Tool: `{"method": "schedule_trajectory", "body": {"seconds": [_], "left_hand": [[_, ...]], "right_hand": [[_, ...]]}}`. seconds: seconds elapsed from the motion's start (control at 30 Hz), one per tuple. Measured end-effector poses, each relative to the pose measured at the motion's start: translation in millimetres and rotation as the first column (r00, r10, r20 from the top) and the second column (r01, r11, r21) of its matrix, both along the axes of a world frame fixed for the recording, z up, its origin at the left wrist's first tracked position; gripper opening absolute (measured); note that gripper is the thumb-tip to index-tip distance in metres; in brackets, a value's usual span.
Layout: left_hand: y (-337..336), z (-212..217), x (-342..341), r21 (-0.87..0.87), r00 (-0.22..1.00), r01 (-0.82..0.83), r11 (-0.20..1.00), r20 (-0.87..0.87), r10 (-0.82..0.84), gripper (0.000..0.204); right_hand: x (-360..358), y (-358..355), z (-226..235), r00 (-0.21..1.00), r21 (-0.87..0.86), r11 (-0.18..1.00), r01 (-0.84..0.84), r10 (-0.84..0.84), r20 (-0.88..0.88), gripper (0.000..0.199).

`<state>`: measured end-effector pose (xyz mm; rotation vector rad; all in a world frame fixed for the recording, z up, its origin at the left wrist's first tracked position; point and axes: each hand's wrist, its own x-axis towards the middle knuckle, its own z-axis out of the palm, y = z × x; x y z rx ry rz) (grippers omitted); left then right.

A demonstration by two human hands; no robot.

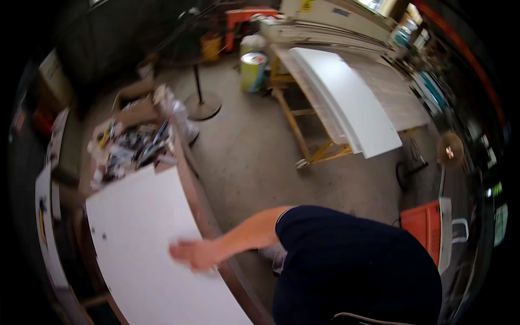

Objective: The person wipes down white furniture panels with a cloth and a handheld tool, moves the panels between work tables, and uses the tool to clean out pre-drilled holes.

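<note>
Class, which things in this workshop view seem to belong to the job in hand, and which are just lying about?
Likely the job:
- hand, blurred, over the panel
- white panel below it
- perhaps the white sheets on the yellow-framed table

Apparently lying about:
- mixed heap beyond the panel
- yellow-green drum
- round-based stand

Not much to read here tbh. There's blue lettering on the big beige machine [325,24] at the back, but it's too blurry for me to make out. Same machine has a yellow sticker [306,5] with dark marks on it, way too small to read. The round bucket [253,76] on the floor has yellow-green and blue colouring, and I can't pick out a single word on that either.
</note>
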<state>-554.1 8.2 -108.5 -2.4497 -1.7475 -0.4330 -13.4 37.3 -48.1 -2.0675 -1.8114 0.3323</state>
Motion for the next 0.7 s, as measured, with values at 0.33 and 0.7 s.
{"method": "schedule_trajectory", "body": {"seconds": [0.33,0.7], "left_hand": [[12,-29,-100,-0.120,0.987,0.127,0.985,-0.082,-0.137,0.080],[-44,81,-125,-0.245,0.991,-0.063,0.967,0.103,0.090,0.046]], "right_hand": [[78,-14,15,0.794,-0.159,0.779,0.607,-0.602,0.084,0.062],[-514,41,7,0.669,-0.009,0.669,-0.743,0.743,-0.013,0.080]]}}
